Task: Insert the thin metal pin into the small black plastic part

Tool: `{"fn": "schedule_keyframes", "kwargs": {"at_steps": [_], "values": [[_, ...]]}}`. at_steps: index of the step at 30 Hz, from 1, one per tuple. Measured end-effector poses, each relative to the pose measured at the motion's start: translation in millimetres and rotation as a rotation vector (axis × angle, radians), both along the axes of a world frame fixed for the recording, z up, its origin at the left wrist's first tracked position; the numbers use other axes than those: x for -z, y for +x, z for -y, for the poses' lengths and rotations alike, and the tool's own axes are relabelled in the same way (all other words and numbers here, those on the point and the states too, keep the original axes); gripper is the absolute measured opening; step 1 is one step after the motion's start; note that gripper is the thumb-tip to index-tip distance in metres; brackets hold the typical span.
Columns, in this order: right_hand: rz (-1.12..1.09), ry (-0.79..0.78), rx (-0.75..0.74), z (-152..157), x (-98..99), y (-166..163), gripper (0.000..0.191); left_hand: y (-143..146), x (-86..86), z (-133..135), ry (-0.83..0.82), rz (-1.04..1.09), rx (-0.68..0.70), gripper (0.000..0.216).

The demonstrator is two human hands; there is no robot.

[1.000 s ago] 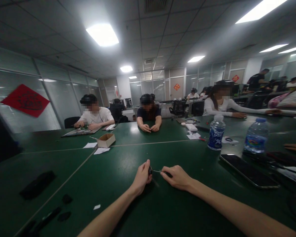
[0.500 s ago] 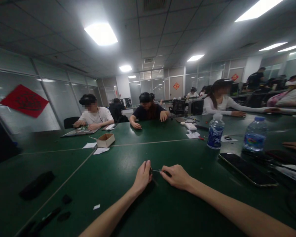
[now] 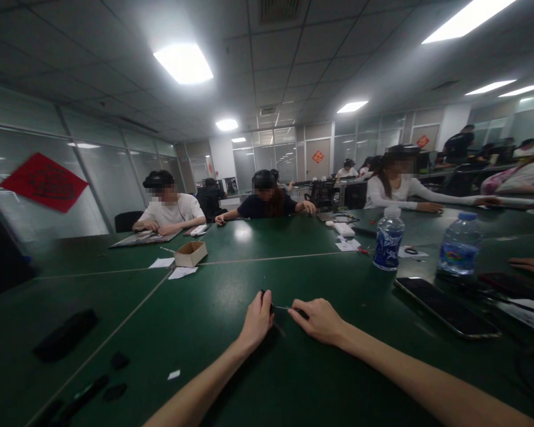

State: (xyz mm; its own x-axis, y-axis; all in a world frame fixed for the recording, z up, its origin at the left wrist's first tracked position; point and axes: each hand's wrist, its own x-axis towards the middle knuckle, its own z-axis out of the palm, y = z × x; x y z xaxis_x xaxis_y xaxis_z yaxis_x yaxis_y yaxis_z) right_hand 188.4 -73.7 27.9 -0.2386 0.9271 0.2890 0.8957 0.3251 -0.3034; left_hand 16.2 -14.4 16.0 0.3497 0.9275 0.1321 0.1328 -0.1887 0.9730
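Note:
My left hand (image 3: 257, 320) rests on the green table (image 3: 196, 320) with its fingers pinched round a small dark part (image 3: 270, 308). My right hand (image 3: 320, 320) lies just to the right of it, closed round the black handle of a thin tool (image 3: 293, 309). The tool's metal tip points left and meets the small part. Both forearms stretch forward from the bottom edge.
A phone (image 3: 445, 308) lies to the right, with two water bottles (image 3: 388, 238) (image 3: 459, 244) behind it. A cardboard box (image 3: 191, 252) and paper slips sit farther back left. Black parts (image 3: 66, 333) lie at the left. Other people sit along the far side, and a hand (image 3: 531, 265) rests at the right edge.
My hands have stayed in place. The person in the dark shirt across the table has spread both arms out to the sides.

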Motion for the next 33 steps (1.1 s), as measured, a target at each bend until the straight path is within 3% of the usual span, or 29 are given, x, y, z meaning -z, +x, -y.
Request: {"fn": "schedule_keyframes", "kwargs": {"at_steps": [8, 13, 18, 23, 33], "values": [[-0.028, 0.017, 0.066, -5, 7.6, 1, 0.033, -1, -2.4, -1, 0.088, -0.022, -0.007, 0.034], [-0.186, 0.045, 0.266, -24, 12.4, 15, 0.041, 2, -6.3, 17, 0.083, -0.016, 0.202, 0.027], [-0.21, 0.027, 0.243, -26, 13.9, 18, 0.035, 4, -9.3, 22, -0.073, 0.059, 0.207, 0.037], [-0.172, 0.016, 0.201, -18, 11.6, 12, 0.037, 5, -1.0, 12, -0.187, 0.147, 0.211, 0.044], [-0.077, 0.025, 0.154, -15, 9.8, 10, 0.035, 3, 7.7, 2, -0.275, 0.267, 0.232, 0.046]]}}
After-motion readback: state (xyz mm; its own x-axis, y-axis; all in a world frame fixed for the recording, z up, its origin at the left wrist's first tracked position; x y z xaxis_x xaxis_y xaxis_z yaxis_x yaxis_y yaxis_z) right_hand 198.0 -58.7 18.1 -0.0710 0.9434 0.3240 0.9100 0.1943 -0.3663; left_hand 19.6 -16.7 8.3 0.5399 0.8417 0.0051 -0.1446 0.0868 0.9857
